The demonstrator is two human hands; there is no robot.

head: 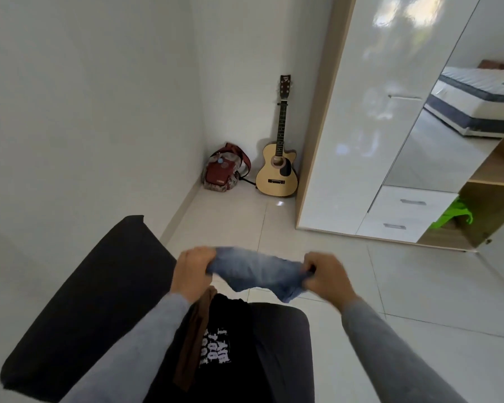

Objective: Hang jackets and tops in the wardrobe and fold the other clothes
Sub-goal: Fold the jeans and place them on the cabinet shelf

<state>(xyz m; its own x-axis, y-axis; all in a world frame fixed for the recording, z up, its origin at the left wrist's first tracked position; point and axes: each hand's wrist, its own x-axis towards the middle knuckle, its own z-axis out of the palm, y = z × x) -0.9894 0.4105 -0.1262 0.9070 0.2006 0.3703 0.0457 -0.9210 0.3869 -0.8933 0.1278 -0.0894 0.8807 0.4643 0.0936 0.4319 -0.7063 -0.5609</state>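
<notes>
Both my hands hold up a bunched blue denim garment [256, 271] in front of me, above the floor. My left hand [194, 271] grips its left end and my right hand [325, 276] grips its right end. Below them, a black top with white lettering [216, 347] and a brown garment [194, 333] lie on a dark sofa [79, 309]. The white wardrobe [370, 117] stands at the right, with an open section showing wooden shelves [495, 175] and something green [454, 216] inside.
A guitar [278, 170] leans in the corner beside the wardrobe, with a red backpack [223, 170] to its left. The wardrobe's mirror door [454, 123] reflects a bed. White tiled floor [419, 286] lies between the sofa and the wardrobe.
</notes>
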